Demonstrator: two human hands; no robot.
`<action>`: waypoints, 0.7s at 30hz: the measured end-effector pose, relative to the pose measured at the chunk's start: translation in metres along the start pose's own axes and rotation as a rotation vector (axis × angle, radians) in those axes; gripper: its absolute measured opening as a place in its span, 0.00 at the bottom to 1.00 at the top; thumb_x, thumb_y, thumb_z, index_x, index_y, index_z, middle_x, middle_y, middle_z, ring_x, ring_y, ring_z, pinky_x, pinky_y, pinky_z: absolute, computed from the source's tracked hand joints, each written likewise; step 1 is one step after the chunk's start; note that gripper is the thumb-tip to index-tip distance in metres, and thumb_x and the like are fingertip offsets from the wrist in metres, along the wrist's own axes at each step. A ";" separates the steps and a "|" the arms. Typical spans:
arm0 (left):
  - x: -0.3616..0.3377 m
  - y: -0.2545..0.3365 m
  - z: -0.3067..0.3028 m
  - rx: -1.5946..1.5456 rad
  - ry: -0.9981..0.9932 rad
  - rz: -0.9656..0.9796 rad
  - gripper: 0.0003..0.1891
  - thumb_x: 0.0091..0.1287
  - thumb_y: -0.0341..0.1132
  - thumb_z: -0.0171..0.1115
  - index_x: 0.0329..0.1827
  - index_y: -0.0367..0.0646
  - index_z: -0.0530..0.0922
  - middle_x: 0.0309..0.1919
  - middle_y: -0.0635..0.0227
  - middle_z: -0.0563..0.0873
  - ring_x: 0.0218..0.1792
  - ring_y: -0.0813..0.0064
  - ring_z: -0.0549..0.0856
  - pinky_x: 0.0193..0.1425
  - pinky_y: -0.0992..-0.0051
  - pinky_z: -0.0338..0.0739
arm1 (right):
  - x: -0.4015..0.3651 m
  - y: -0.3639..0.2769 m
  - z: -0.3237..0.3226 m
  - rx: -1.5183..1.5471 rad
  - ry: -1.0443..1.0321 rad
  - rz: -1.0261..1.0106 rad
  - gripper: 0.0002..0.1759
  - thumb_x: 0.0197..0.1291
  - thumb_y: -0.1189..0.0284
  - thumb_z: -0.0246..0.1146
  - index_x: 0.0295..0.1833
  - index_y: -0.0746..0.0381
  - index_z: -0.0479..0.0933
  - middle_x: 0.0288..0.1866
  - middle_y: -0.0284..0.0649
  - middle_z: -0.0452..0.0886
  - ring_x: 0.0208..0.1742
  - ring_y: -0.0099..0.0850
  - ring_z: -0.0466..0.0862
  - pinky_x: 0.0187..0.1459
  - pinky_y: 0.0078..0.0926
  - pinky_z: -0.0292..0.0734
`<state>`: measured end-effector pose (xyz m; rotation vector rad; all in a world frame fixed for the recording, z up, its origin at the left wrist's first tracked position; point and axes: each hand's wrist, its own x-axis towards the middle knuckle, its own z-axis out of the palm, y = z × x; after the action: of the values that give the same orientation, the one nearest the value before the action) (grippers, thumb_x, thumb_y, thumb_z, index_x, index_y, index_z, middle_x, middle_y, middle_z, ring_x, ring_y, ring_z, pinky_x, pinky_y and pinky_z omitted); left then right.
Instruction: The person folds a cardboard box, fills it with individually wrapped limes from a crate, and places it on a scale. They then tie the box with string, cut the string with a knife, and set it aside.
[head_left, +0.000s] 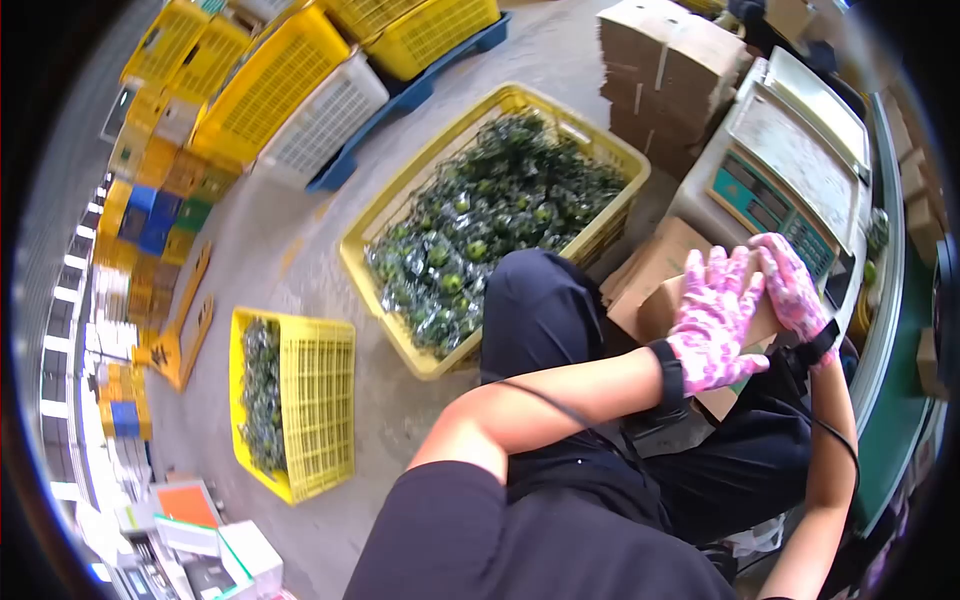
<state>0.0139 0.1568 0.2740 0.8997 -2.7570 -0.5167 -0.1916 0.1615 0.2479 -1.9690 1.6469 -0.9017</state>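
Both my hands wear pink and white patterned gloves and lie on a small brown cardboard box (660, 308) above my lap. My left hand (712, 318) rests across the top of the box, fingers stretched out and thumb apart. Beside it, my right hand (795, 287) lies along the right side, its fingers extended and close together. The hands cover much of the box. Flattened cardboard pieces (662, 252) sit just beyond it. A weighing scale (765, 205) with a green panel stands past my right hand.
A big yellow crate (400, 335) of plastic-wrapped green produce (470, 220) stands ahead. A smaller yellow crate (318, 400) is at left. Stacked cardboard (665, 75) stands behind the scale. A green conveyor belt (900, 430) runs along the right. A yellow pallet jack (170, 352) is far left.
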 end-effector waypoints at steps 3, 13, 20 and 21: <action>0.010 0.009 0.003 0.142 -0.210 -0.027 0.59 0.52 0.70 0.60 0.78 0.42 0.47 0.77 0.46 0.48 0.75 0.43 0.52 0.74 0.42 0.45 | -0.005 0.007 0.001 0.181 -0.001 0.139 0.12 0.73 0.71 0.47 0.49 0.67 0.72 0.45 0.43 0.77 0.50 0.34 0.77 0.55 0.26 0.69; 0.019 0.002 0.004 0.033 -0.150 -0.103 0.55 0.49 0.59 0.68 0.78 0.51 0.51 0.73 0.51 0.59 0.69 0.50 0.64 0.69 0.47 0.55 | 0.004 0.051 -0.007 0.139 -0.053 0.343 0.16 0.75 0.64 0.46 0.47 0.64 0.73 0.38 0.35 0.76 0.44 0.27 0.75 0.52 0.23 0.69; -0.065 -0.137 -0.102 -0.530 0.537 -0.205 0.48 0.45 0.56 0.70 0.71 0.47 0.63 0.53 0.50 0.72 0.54 0.55 0.74 0.58 0.56 0.68 | 0.101 0.039 -0.037 0.485 0.188 0.372 0.30 0.63 0.64 0.60 0.70 0.56 0.64 0.47 0.29 0.74 0.37 0.16 0.72 0.37 0.14 0.68; -0.088 -0.164 -0.129 -0.706 0.586 -0.273 0.44 0.50 0.53 0.68 0.70 0.46 0.64 0.53 0.52 0.74 0.54 0.58 0.76 0.58 0.58 0.70 | 0.115 0.021 -0.017 0.539 0.093 0.293 0.35 0.59 0.66 0.62 0.72 0.54 0.61 0.52 0.33 0.73 0.44 0.21 0.74 0.45 0.18 0.70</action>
<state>0.2081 0.0516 0.3230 1.0189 -1.7467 -0.9947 -0.2080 0.0465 0.2693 -1.3069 1.4864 -1.1800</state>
